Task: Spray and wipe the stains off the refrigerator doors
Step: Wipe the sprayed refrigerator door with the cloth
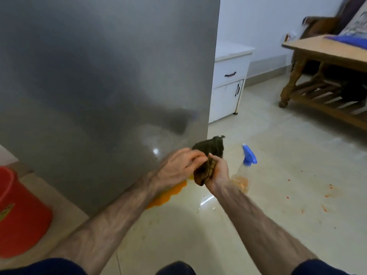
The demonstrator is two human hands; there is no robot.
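The grey refrigerator door (pixel 103 80) fills the left and middle of the view, its lower right corner close to my hands. A dark brown-green cloth (pixel 211 153) is bunched between both hands just right of that corner. My left hand (pixel 178 165) pinches the cloth's left side. My right hand (pixel 218 173) is closed around its lower part. A clear spray bottle with a blue trigger head (pixel 248 161) stands on the floor just right of my right hand, untouched.
A red bucket (pixel 21 213) stands at the lower left. An orange mat (pixel 168 192) pokes out under the refrigerator. A white cabinet (pixel 228 82) sits behind it, a wooden bench (pixel 325 76) at the right. Reddish stains (pixel 325 195) spot the tiled floor.
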